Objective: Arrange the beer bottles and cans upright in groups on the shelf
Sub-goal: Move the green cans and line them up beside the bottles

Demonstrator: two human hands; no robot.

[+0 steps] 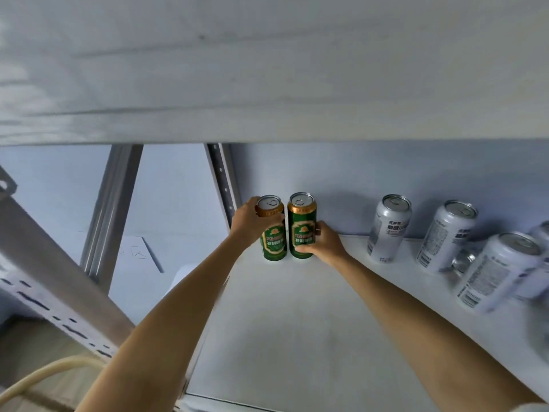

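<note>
Two green beer cans with gold tops stand upright side by side at the back left of the white shelf (pixel 297 322). My left hand (pixel 251 221) grips the left green can (pixel 273 245) near its top. My right hand (pixel 325 242) wraps the lower part of the right green can (pixel 301 224) from the right side. Three white cans stand upright further right: one (pixel 389 227) near the back wall, a second (pixel 448 233) beside it, a third (pixel 499 269) closer to me.
A small silver can (pixel 462 260) sits low between the white cans, and another white can (pixel 540 233) shows at the right edge. An upper shelf board (pixel 267 84) hangs overhead. Grey metal uprights (pixel 110 209) stand to the left. A pale hose (pixel 44 373) curves at lower left.
</note>
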